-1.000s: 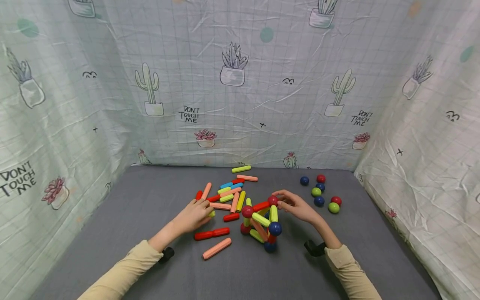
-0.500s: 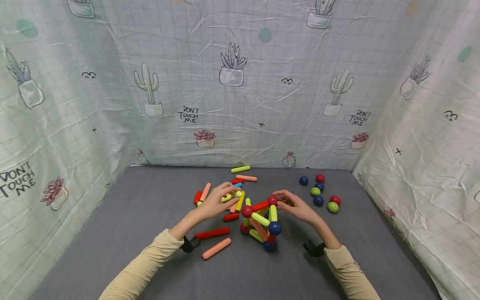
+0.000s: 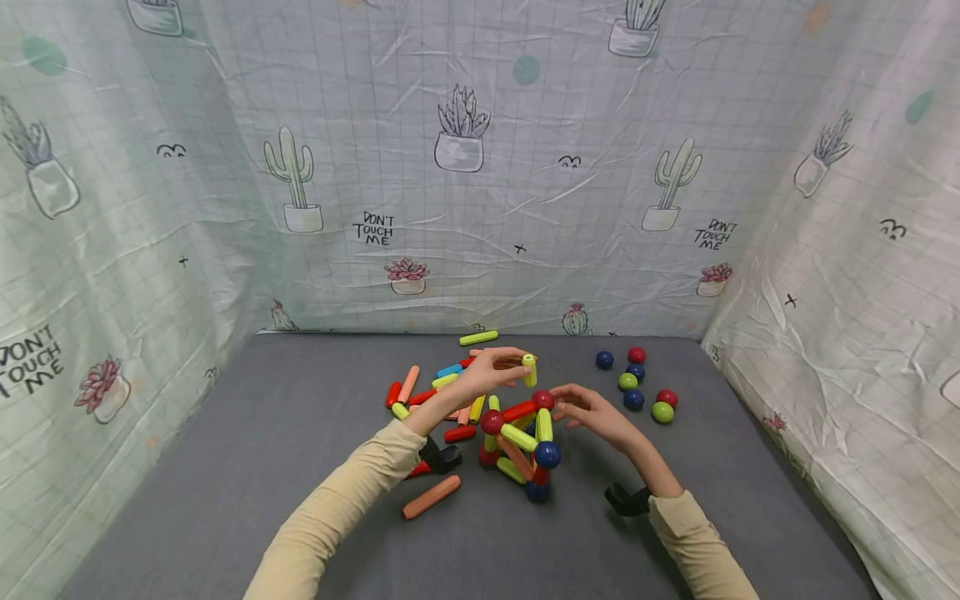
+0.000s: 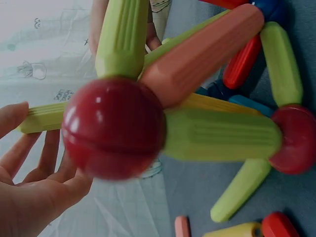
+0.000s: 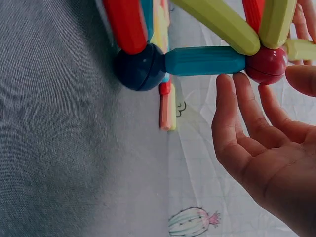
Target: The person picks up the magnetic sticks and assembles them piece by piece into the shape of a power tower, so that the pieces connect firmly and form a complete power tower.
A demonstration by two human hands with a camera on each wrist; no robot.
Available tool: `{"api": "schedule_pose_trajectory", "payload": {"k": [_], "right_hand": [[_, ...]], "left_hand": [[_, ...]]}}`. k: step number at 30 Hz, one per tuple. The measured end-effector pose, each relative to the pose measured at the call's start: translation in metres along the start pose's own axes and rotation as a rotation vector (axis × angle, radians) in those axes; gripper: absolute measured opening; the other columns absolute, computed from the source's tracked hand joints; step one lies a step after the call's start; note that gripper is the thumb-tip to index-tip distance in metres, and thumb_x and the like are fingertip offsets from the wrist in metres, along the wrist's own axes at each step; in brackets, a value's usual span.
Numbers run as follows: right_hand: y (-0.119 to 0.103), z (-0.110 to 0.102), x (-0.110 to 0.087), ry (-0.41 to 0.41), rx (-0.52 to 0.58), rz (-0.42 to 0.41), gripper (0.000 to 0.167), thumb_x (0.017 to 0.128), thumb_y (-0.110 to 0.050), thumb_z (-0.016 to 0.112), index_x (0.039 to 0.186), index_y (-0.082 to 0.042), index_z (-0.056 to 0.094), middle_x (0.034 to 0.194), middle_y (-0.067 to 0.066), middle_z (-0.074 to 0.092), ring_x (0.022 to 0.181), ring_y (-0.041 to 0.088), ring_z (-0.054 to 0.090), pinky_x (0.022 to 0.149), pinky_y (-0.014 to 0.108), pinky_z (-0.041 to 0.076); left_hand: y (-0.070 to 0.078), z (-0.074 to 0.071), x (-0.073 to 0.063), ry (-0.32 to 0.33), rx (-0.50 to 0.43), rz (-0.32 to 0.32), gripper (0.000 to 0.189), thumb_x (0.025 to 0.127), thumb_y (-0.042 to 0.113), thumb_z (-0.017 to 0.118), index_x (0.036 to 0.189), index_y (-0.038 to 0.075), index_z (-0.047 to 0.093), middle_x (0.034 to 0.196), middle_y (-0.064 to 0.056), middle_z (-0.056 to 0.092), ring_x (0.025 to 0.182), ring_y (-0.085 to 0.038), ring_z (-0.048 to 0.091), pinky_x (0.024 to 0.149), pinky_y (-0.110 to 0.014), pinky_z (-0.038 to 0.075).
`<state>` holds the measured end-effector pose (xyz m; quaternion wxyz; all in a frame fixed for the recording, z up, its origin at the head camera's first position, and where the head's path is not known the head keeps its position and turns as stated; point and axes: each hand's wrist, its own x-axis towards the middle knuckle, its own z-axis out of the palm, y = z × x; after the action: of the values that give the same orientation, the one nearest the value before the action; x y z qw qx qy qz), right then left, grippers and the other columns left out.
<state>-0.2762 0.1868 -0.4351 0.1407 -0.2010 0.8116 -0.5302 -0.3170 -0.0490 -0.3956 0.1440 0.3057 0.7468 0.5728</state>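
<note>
Frame (image 3: 519,437) of sticks and balls stands on the tabletop (image 3: 562,550) in the head view; the left hand (image 3: 491,371) pinches a yellow-green stick (image 3: 530,372) near its top, the right hand (image 3: 596,414) cups a red ball (image 3: 543,400). Left wrist view: the stick's far end is hidden — probably best brought in slowly, end-first. Right wrist view: thumb and fingertips surround the ball — ideally bracing it gently.

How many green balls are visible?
2: a farther green ball beside a blue ball, and a nearer green ball by a red ball, both right of the structure.
</note>
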Motion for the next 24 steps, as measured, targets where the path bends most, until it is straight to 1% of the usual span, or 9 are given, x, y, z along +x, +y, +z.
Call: {"api": "schedule_pose_trajectory", "payload": {"k": [4,8,11,14,16,18,20,21,24], "right_hand": [[0.002,-0.002,0.0,-0.01,0.084,0.028,0.046,0.094,-0.03,0.043,0.129,-0.001,0.04,0.127,0.024,0.044,0.108,0.037,0.052,0.088,0.052,0.042],[0.005,-0.002,0.0,-0.018,0.132,0.04,0.049,0.093,-0.032,0.044,0.131,-0.001,0.039,0.13,0.023,0.042,0.11,0.036,0.052,0.09,0.052,0.041],[0.006,-0.002,-0.001,-0.021,0.142,0.045,0.049,0.094,-0.032,0.043,0.131,-0.001,0.038,0.131,0.023,0.041,0.108,0.03,0.054,0.091,0.052,0.041],[0.007,-0.003,-0.001,-0.022,0.139,0.048,0.05,0.094,-0.032,0.042,0.132,0.0,0.036,0.13,0.023,0.042,0.106,0.026,0.056,0.09,0.05,0.042],[0.007,-0.003,-0.002,-0.023,0.139,0.048,0.05,0.094,-0.032,0.041,0.133,0.0,0.035,0.13,0.024,0.041,0.107,0.028,0.055,0.09,0.049,0.043],[0.007,-0.003,-0.002,-0.027,0.142,0.048,0.051,0.095,-0.031,0.041,0.133,0.001,0.034,0.13,0.025,0.04,0.109,0.032,0.053,0.09,0.049,0.043],[0.007,-0.003,-0.002,-0.037,0.144,0.041,0.051,0.095,-0.03,0.041,0.133,0.003,0.033,0.131,0.027,0.039,0.111,0.038,0.05,0.09,0.05,0.042],[0.007,-0.003,-0.001,-0.033,0.147,0.053,0.05,0.095,-0.031,0.041,0.133,0.001,0.034,0.129,0.023,0.042,0.111,0.037,0.05,0.09,0.049,0.042],[0.008,-0.003,-0.002,-0.036,0.151,0.047,0.05,0.095,-0.031,0.041,0.133,0.0,0.035,0.13,0.023,0.042,0.112,0.039,0.049,0.09,0.05,0.042]], "left_hand": [[0.002,0.007,0.009,-0.027,0.014,-0.024,0.034,0.09,0.018,0.053,0.121,0.005,0.054,0.119,-0.014,0.056,0.106,-0.022,0.056,0.083,-0.033,0.05],[0.002,0.012,0.012,-0.035,0.026,-0.057,0.036,0.09,0.017,0.052,0.123,0.003,0.051,0.121,-0.016,0.055,0.108,-0.025,0.055,0.084,-0.035,0.049],[0.001,0.014,0.012,-0.039,0.022,-0.07,0.036,0.091,0.018,0.051,0.124,0.003,0.051,0.123,-0.016,0.053,0.109,-0.026,0.054,0.083,-0.035,0.049],[0.001,0.015,0.014,-0.049,0.033,-0.073,0.036,0.091,0.019,0.051,0.124,0.007,0.051,0.124,-0.015,0.053,0.11,-0.026,0.054,0.08,-0.031,0.05],[0.002,0.017,0.015,-0.066,0.05,-0.068,0.037,0.091,0.02,0.051,0.125,0.008,0.051,0.125,-0.015,0.053,0.11,-0.026,0.054,0.078,-0.03,0.05],[0.004,0.018,0.015,-0.083,0.073,-0.064,0.037,0.091,0.021,0.051,0.126,0.01,0.051,0.126,-0.015,0.053,0.11,-0.027,0.054,0.077,-0.029,0.051],[0.009,0.018,0.014,-0.104,0.09,-0.065,0.039,0.091,0.019,0.05,0.129,0.009,0.048,0.127,-0.017,0.051,0.111,-0.029,0.053,0.076,-0.029,0.051],[0.014,0.018,0.01,-0.11,0.098,-0.06,0.04,0.091,0.018,0.05,0.13,0.008,0.046,0.128,-0.018,0.05,0.112,-0.03,0.053,0.077,-0.029,0.051],[0.024,0.017,0.0,-0.125,0.091,-0.046,0.043,0.093,0.015,0.046,0.134,0.004,0.039,0.131,-0.021,0.045,0.115,-0.034,0.05,0.081,-0.032,0.05]]}}
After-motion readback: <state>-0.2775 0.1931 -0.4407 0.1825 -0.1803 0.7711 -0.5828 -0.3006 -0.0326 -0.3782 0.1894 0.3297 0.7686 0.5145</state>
